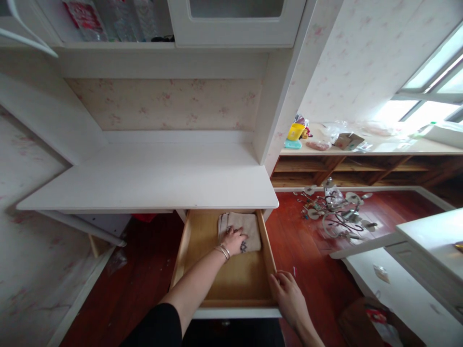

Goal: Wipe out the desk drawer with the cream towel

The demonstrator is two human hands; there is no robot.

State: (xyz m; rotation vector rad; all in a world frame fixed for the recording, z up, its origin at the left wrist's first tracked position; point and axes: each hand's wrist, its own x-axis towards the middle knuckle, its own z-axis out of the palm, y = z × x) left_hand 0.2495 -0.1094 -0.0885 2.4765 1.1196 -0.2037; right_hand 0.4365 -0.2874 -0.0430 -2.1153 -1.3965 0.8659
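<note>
A wooden drawer (195, 262) is pulled out from under the white desk (159, 180). In its back right corner lies a folded beige cloth (251, 226) with a dark pattern. My left hand (235, 240), a bracelet at its wrist, rests on top of this cloth with the fingers spread and pointing away from me. At the drawer's front right corner, my right hand (287, 291) grips the side wall, its fingers bent over the rim. The underside of my left hand is hidden.
Plastic bottles (125, 21) stand in the cabinet above. On the floor to the right lies a chandelier (336, 212). Behind it, a low shelf unit (347, 166) bears a yellow container (295, 131) and a small box (348, 141). White furniture (408, 289) stands at the right.
</note>
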